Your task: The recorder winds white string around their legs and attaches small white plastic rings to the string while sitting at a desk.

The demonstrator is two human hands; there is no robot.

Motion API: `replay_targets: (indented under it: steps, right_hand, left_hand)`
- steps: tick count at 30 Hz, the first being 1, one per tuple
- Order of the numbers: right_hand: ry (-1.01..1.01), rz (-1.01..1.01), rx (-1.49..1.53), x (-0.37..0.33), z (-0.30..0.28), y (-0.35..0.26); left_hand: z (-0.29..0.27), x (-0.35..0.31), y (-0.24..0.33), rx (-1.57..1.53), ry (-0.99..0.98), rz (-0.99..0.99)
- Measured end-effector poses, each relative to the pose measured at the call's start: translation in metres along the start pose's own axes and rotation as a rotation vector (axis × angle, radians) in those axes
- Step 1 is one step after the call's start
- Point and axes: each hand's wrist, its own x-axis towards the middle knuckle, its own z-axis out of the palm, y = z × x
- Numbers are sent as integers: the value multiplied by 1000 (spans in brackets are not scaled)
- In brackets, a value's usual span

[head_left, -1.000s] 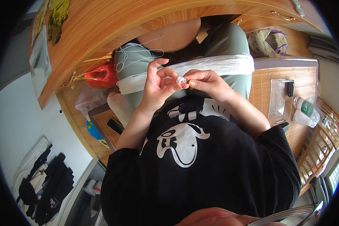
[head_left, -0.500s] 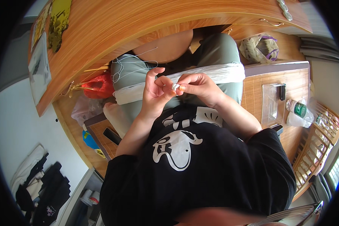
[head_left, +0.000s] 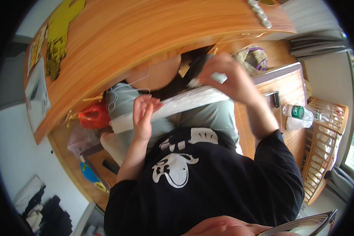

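My right hand is raised over my lap, blurred by motion. Between its thumb and fingertips it pinches a small white wound-looking piece; the blur hides its exact kind. Lower and to the left, my left hand has its thumb and fingers apart, slightly curled, with nothing visible in it. A long bundle of white thread lies across my thighs, passing behind both hands. Loose white cord loops over my left knee.
The wooden desk curves in front of me, bearing a row of white pieces and yellow-green items. A red bag is at left. At right are a bottle, a black object and a slatted wooden rack.
My hands have come apart. The right moved right and up with the small white piece; the left let go and dropped back slightly left. The whole view has shifted and turned.
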Motion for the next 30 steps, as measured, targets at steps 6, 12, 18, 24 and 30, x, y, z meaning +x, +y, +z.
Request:
replay_targets:
  steps: [6,12,18,24,30]
  right_hand:
    - [-49,199,-498,87,-157,42]
    - [-368,332,-632,165,-212,132]
    - [-317,350,-809,181,-200,144]
    - [-92,245,-629,155,-222,157]
    - [-72,164,-887,141,-203,149]
  left_hand:
    - [-3,-5,-5,32,41,-46]
    - [3,-6,-6,9,47,-82]
    - [-13,-17,-4,68,84,-109]
    - [-21,-13,-4,96,86,-131]
    - [-14,-9,-5,100,51,-165]
